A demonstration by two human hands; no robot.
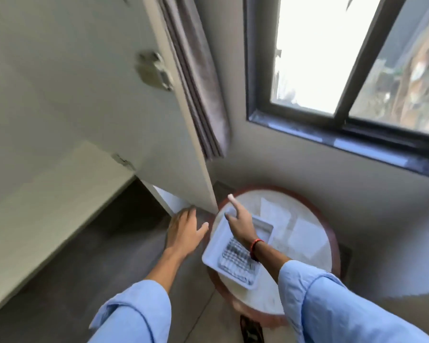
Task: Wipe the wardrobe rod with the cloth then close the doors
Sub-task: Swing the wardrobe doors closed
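Observation:
A pale wardrobe door [159,134] stands swung open, its lower corner reaching down to the middle of the view, with a metal hinge [154,70] on its inner face. My left hand [185,231] is spread open just below that corner, fingertips near the door's bottom edge. My right hand [240,222] is beside the door's outer edge, forefinger pointing up, holding nothing. The wardrobe's pale inner shelf [47,194] shows at the left. The rod and the cloth are out of sight.
A round marble-topped table [305,233] with a wooden rim stands right under my right arm, carrying a white tray [216,253] with small packets. A grey curtain [196,78] hangs behind the door. A dark-framed window [339,100] fills the upper right. The floor [89,256] is dark.

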